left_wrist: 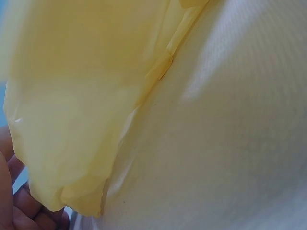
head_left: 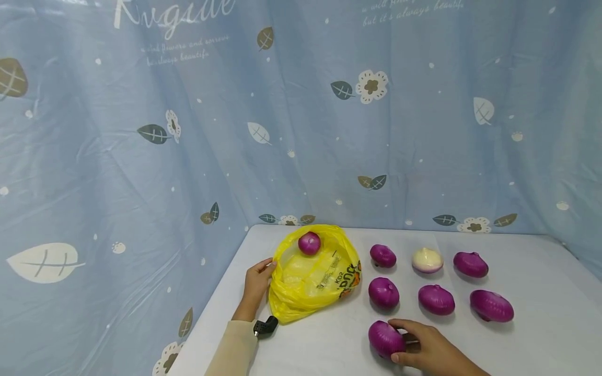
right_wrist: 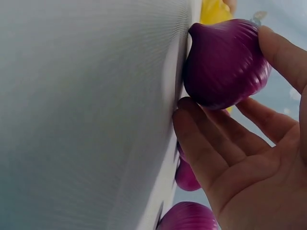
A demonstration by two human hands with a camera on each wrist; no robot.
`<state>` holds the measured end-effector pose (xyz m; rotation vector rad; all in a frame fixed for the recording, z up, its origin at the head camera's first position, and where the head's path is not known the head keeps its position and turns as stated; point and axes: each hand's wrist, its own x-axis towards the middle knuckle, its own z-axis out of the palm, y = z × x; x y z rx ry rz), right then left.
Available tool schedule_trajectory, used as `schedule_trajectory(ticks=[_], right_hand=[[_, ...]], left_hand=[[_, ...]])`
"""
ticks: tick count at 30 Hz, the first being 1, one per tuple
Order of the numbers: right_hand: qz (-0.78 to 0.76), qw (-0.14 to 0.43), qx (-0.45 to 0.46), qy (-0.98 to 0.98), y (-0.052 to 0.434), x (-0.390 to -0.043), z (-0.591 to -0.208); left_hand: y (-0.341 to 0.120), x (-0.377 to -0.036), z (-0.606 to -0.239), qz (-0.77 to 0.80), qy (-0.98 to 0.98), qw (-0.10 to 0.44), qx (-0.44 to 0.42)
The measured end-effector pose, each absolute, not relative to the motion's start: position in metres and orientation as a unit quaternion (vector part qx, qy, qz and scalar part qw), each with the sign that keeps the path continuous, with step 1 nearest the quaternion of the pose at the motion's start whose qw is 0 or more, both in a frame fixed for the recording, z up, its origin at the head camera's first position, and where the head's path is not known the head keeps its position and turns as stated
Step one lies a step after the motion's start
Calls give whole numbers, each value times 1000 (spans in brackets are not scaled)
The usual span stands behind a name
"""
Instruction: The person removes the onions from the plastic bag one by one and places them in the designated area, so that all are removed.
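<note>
On the left of the head view a yellow plastic bag [head_left: 293,297] lies with its mouth spread, one purple onion [head_left: 309,243] inside. My left hand [head_left: 256,284] holds the bag's left rim between thumb and fingers; the left wrist view shows the bag's yellow film [left_wrist: 72,120] covering part of those fingers. At the table's near side, my right hand [head_left: 430,347] grips a purple onion [head_left: 383,339] from its right. In the right wrist view the thumb is on one side of this onion [right_wrist: 225,67] and the fingers on the other, close to the tabletop.
Several more onions stand in rows right of the bag, among them a small purple one [head_left: 383,256] and a pale, whitish one [head_left: 427,260]. A black device [head_left: 266,326] sits at my left wrist. A blue patterned curtain [head_left: 301,130] hangs behind the white table [head_left: 310,350].
</note>
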<state>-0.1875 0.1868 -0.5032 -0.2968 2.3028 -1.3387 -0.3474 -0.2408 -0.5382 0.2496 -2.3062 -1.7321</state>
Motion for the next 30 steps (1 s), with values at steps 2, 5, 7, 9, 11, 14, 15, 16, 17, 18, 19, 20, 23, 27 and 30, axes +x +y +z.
schedule_trajectory(ticks=[2, 5, 7, 9, 11, 14, 15, 16, 17, 18, 19, 20, 23, 27, 30], right_hand=[[-484, 229, -110, 838, 187, -187, -503], [-481, 230, -114, 838, 188, -187, -503], [-479, 231, -116, 839, 188, -187, -503], [-474, 229, -118, 842, 188, -187, -503], [-466, 228, -116, 847, 187, -188, -503], [-453, 225, -108, 856, 185, -189, -502], [-451, 226, -105, 857, 184, -189, -502], [-449, 227, -102, 858, 184, -190, -502], [-448, 228, -98, 859, 183, -190, -502], [-449, 231, -95, 858, 182, -191, -501], [-452, 232, -94, 856, 181, -191, -501], [-454, 234, -93, 855, 181, -191, -501], [-461, 239, -90, 850, 181, -191, -501], [-456, 240, -86, 853, 181, -191, -501], [-449, 238, -91, 856, 181, -191, -501]], left_hand=[[-241, -348, -538, -592, -792, 123, 86], [-242, -349, -538, -593, -791, 120, 89], [-242, -349, -538, -593, -792, 118, 90], [-241, -349, -538, -593, -791, 116, 94], [-241, -348, -538, -592, -792, 115, 94], [-241, -348, -539, -592, -792, 113, 95], [-241, -348, -539, -592, -793, 113, 95], [-241, -348, -539, -591, -793, 113, 94], [-241, -348, -539, -590, -794, 114, 94], [-241, -348, -539, -589, -794, 115, 94], [-241, -348, -539, -588, -795, 116, 93], [-241, -348, -538, -588, -795, 116, 93], [-240, -347, -538, -586, -796, 116, 94], [-239, -347, -537, -587, -796, 115, 96], [-239, -346, -536, -588, -795, 113, 98]])
